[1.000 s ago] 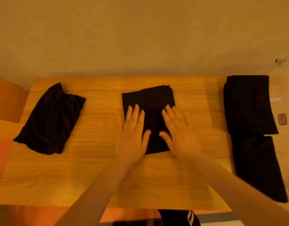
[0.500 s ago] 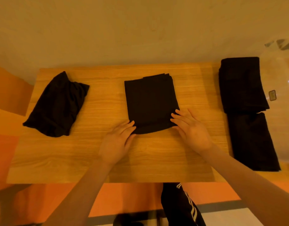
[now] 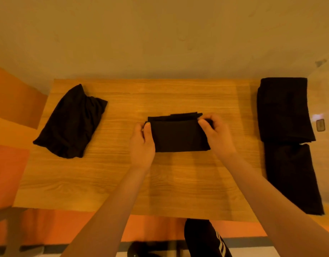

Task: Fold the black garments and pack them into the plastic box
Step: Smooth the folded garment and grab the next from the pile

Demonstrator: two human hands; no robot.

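Two hands work the middle garment (image 3: 179,135): the left hand (image 3: 142,143) pinches its left edge between thumb and fingers, and the right hand (image 3: 216,135) pinches the far right corner, both grasping the folded-over layer. The cloth lies flat between them on the wooden table (image 3: 122,182), its top layer doubled toward the far edge, where the stacked edges do not quite line up. To finish this fold well, it seems best to draw both corners level so the upper layer meets the far edge squarely, then press the crease flat with the palms before lifting. Well to the left of the left hand sits an unfolded black bundle (image 3: 70,123), loosely heaped. Well to the right of the right hand, two folded garments (image 3: 285,110) lie one behind the other at the table's end; just beyond them is the clear plastic box (image 3: 322,101), though its rim is faint and whether they rest inside it I cannot tell. A plain pale wall (image 3: 160,34) rises beyond the table, and orange flooring (image 3: 9,173) shows around it.
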